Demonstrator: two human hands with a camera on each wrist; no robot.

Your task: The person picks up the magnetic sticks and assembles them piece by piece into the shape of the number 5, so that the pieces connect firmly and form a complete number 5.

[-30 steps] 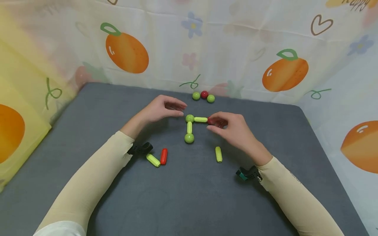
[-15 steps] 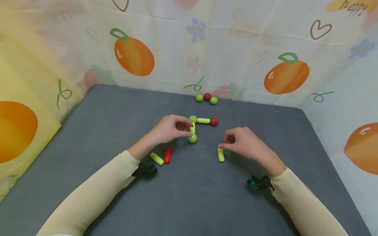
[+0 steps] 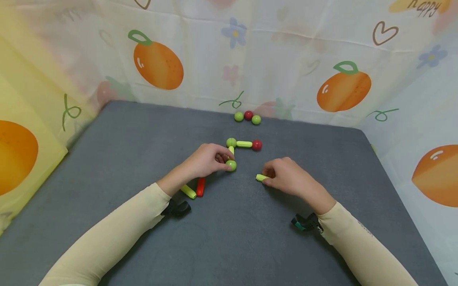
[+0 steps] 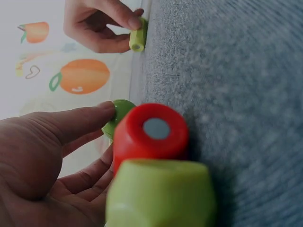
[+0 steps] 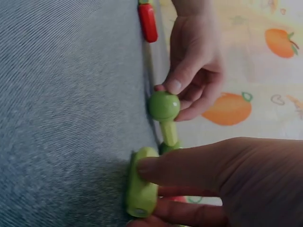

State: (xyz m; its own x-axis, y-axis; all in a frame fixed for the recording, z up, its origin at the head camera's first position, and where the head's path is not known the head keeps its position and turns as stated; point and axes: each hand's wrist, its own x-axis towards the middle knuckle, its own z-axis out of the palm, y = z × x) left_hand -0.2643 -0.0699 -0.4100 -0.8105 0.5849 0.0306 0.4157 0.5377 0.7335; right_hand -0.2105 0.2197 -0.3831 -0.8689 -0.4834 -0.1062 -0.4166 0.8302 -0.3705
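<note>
My left hand [image 3: 210,161] pinches a green ball [image 3: 231,165] at the near end of an L-shaped build. From that ball a yellow-green rod [image 3: 231,150] runs to a green corner ball [image 3: 231,142]. A second yellow-green rod [image 3: 244,144] links the corner to a red ball [image 3: 257,145]. To the right, my right hand [image 3: 286,178] holds a loose yellow-green rod [image 3: 262,177] between thumb and fingers. The right wrist view shows that rod [image 5: 142,187] close to the cloth, its far side hidden.
Beside my left wrist lie a red rod [image 3: 200,187] and a yellow-green rod [image 3: 188,192]; the red one [image 4: 156,130] has a grey disc in its end. Two green balls and a red ball [image 3: 248,115] sit at the grey table's back edge, before a printed curtain [image 3: 279,51].
My left hand has come down from the corner ball to the near green ball. My right hand has left the red ball, taken hold of the loose yellow-green rod and turned it sideways.
</note>
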